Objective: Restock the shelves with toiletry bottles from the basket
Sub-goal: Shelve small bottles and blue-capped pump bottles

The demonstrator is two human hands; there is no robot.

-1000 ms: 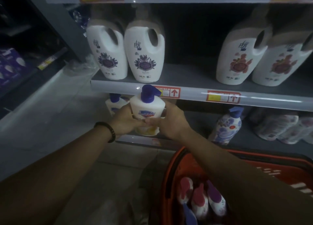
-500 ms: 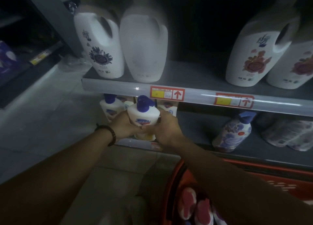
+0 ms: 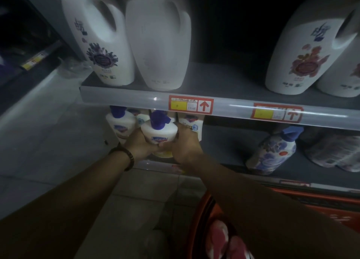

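Observation:
A white pump bottle (image 3: pixel 159 133) with a blue pump head and a yellow base sits at the front of the lower shelf (image 3: pixel 224 145). My left hand (image 3: pixel 140 144) grips its left side and my right hand (image 3: pixel 185 143) grips its right side. Similar white bottles (image 3: pixel 119 123) stand just behind and to the left of it under the upper shelf edge. The orange basket (image 3: pixel 206 210) is at the bottom right, with pink-capped bottles (image 3: pixel 220 233) inside, mostly hidden by my right arm.
Large white handled jugs (image 3: pixel 159 44) stand on the upper shelf (image 3: pixel 136 97), two at left and two at right. A floral pump bottle (image 3: pixel 272 151) and wrapped packs (image 3: pixel 335 153) sit further right on the lower shelf. Grey tiled floor lies to the left.
Both hands have carried the pump bottle forward and down, from in front of the upper shelf edge to under it, onto the lower shelf. The view has moved closer to the shelves.

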